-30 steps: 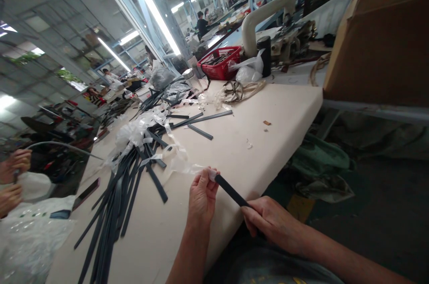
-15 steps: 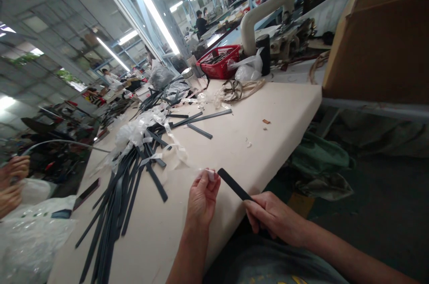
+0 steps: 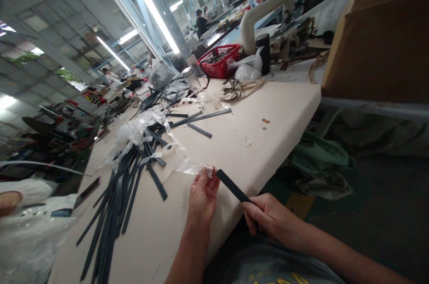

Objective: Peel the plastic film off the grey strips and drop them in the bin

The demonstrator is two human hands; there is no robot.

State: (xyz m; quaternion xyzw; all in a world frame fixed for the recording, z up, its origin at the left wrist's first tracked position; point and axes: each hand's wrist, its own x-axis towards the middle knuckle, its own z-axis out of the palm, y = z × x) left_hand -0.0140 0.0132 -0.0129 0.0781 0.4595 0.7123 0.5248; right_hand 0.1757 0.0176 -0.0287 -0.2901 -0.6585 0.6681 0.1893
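Observation:
My left hand [image 3: 204, 192] is closed, pinching a thin whitish translucent strip [image 3: 187, 166] that trails left over the table. In my right hand [image 3: 268, 217] is a flat dark strap [image 3: 233, 185], gripped partway along, its free end slanting up and left close to my left fingertips. The strap's lower end is hidden by the right hand. Left of my hands lies a pile of similar dark strips [image 3: 115, 203], fanned toward the near edge. Crumpled white film [image 3: 134, 130] rests on the pile's upper part.
The pale table [image 3: 264, 150] ends at an edge on my right. A red basket [image 3: 219, 63], a clear plastic bag [image 3: 250, 67] and a cord bundle [image 3: 233, 90] stand beyond. A cardboard box [image 3: 378, 43] is at right. A phone [image 3: 87, 192] and another person's arm [image 3: 10, 201] are left.
The whitish strip from my left hand now shows more plainly, stretching left. My hands have barely shifted. At far left, the other person's hands have moved down, mostly out of sight.

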